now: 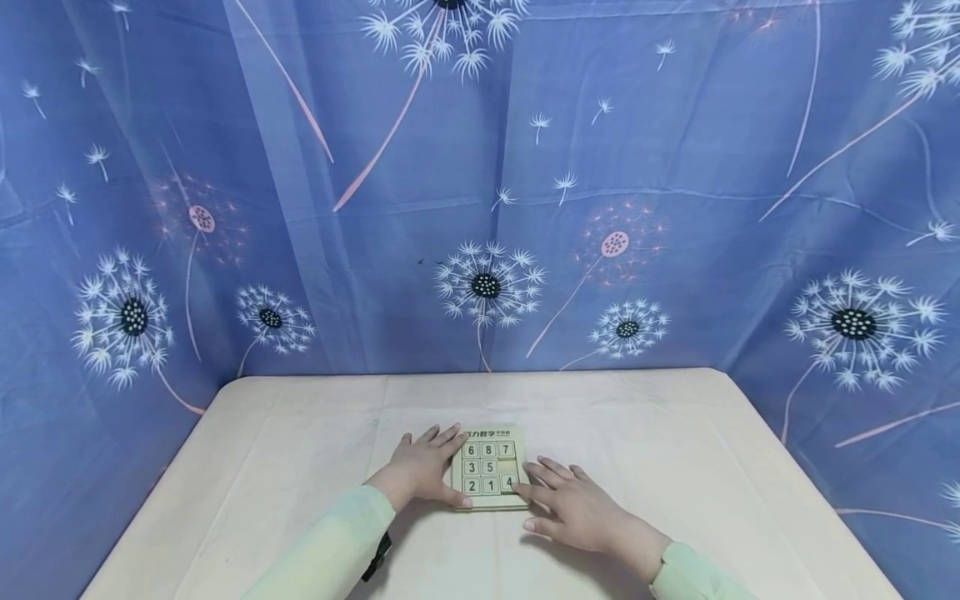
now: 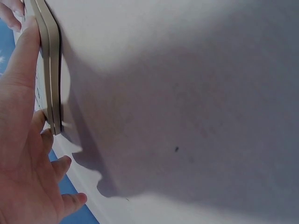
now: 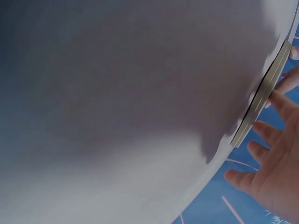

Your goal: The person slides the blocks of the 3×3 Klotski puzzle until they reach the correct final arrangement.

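A pale wooden number slide puzzle (image 1: 487, 502) lies flat on the table, its tiles reading 6 8 7, then 3 5 and a gap, then 2 1 4. My left hand (image 1: 423, 468) holds the puzzle's left side, thumb at the near corner and fingers at the far one. In the left wrist view, that thumb lies along the edge of the puzzle (image 2: 53, 70). My right hand (image 1: 577, 508) has its index finger on the 4 tile (image 1: 509, 482) at the lower right. Its other fingers are spread beside the frame, over the table.
The cream-covered table (image 1: 300, 467) spreads around the puzzle on all sides. A blue dandelion-print curtain (image 1: 420, 317) stands behind it and along both sides. A black strap-like object (image 1: 377, 557) shows under the left forearm.
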Motion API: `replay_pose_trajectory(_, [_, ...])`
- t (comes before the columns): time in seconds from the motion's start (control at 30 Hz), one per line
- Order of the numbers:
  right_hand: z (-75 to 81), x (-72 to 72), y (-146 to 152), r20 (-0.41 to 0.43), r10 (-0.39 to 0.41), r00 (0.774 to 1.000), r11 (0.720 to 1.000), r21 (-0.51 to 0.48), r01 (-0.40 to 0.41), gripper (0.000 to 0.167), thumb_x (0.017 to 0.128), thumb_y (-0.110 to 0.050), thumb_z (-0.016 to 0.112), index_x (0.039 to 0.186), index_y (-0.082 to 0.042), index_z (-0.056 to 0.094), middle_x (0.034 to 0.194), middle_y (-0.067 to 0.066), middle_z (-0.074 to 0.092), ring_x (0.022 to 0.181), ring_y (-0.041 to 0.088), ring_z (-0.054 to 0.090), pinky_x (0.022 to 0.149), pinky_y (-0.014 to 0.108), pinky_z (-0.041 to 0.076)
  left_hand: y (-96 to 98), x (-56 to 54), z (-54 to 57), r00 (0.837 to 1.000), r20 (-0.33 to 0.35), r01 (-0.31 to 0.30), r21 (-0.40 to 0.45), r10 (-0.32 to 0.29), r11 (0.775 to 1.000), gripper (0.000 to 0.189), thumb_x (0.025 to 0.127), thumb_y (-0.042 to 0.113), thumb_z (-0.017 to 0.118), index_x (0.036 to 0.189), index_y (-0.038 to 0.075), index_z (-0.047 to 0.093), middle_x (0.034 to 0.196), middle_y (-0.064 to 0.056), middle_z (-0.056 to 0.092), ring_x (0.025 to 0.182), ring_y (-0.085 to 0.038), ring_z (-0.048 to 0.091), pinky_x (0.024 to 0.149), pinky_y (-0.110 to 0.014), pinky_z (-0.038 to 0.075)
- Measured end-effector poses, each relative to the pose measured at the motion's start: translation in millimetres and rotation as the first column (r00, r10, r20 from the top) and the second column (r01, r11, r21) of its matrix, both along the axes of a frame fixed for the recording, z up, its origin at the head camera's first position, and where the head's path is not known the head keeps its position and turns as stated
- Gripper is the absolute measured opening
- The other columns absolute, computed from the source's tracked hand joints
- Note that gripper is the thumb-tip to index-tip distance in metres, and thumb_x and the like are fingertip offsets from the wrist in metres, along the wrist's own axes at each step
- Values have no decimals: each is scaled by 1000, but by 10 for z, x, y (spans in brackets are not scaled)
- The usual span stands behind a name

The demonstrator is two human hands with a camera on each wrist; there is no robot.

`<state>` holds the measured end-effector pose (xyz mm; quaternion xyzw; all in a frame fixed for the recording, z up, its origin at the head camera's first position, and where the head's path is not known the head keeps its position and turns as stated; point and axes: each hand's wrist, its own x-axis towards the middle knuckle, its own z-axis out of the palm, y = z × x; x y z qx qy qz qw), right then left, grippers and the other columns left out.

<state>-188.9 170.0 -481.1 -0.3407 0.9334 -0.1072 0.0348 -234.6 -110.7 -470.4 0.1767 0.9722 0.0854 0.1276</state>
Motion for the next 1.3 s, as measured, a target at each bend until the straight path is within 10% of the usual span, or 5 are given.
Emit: replay_pose_trajectory(1.3, [20,-115,-53,17,-31,999,999,-14,31,59,99,-57,56,144,-20,59,158,16,49,147,44,44,110,76,39,-9,-22,-15,1000,10,-3,-8,3,1000,109,71,69,82,159,21,39,170,2,32,157,-33,32,124,-66,29])
